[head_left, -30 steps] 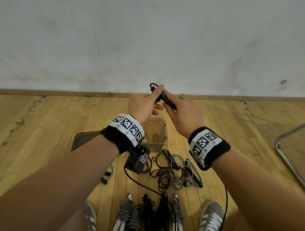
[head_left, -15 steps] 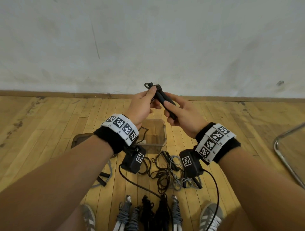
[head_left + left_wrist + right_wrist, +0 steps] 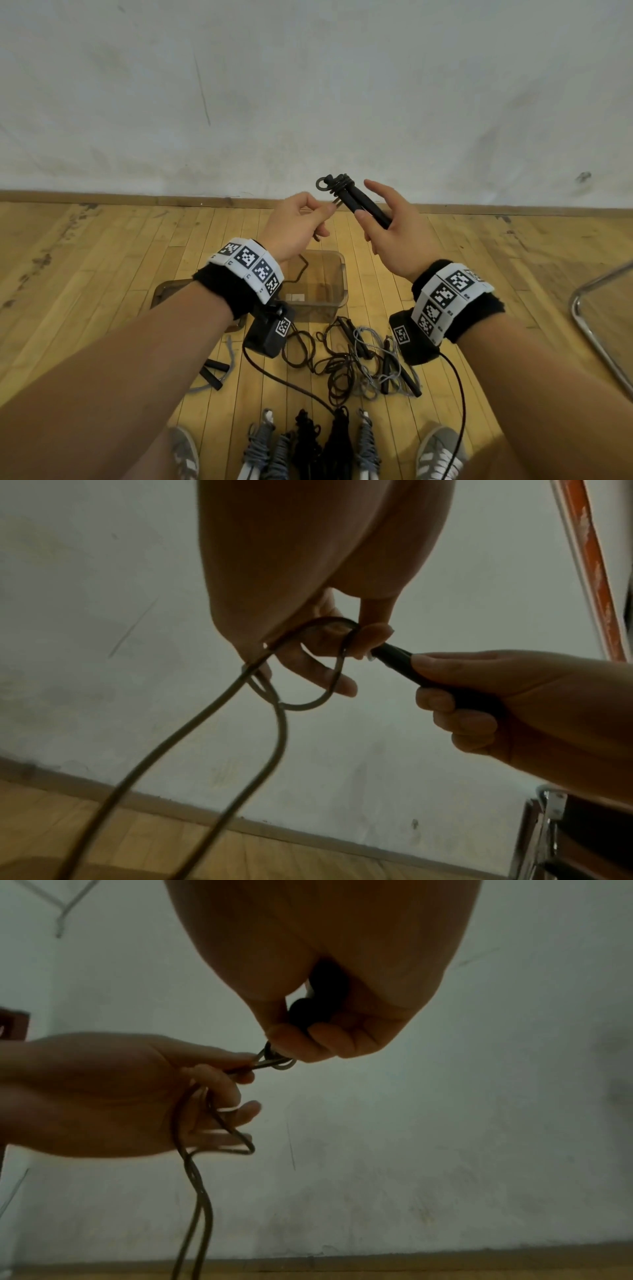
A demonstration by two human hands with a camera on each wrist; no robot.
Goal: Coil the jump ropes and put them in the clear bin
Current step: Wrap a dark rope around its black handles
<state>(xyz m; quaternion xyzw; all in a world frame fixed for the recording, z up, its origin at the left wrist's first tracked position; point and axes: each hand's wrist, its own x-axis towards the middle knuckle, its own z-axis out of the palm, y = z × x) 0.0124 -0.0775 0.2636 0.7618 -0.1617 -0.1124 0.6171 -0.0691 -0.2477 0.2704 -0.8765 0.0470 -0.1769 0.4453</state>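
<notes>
While the right hand clasps the stiff black handles, the left hand, at nine o'clock, pinches the limp cord; grip handles, not cord.

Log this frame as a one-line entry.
step: winding rope on handles | right hand: grips black handles | left hand: pinches rope | clear bin: holds no coiled rope

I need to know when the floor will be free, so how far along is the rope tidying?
Done: several wrapped bundles lie by the person's shoes. In hand: the right hand grips a black rope's handles while the left hand pinches its cord, only a few turns wound. Left: a loose tangle of ropes on the floor; no coiled bundle shows in the clear bin.
</notes>
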